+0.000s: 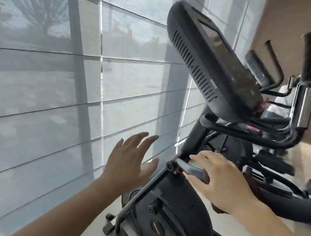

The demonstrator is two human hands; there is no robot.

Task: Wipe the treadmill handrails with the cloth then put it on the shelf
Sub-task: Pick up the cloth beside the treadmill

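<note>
Big grey sheer window blind (40, 66) fills the left. The black exercise machine (175, 207) stands just beside it, with a black tilted console (205, 65) on top. A black curved tubular handrail (245, 135) loops under the console, with a chrome grip plate (306, 108) on its upright. We see no cloth and no shelf. We judge the rail rigid, fixed and smooth, so a soft, light cloth should wrap the tube and slide along it; the chrome is likely slippery. Left hand (127, 163) hovers wide open before the blind, fingers spread, holding nothing. Right hand (221, 181) reaches palm down over a small grey lever (191, 169) on the column, fingers fairly straight above it, thumb below. We can't tell if it grips.
</note>
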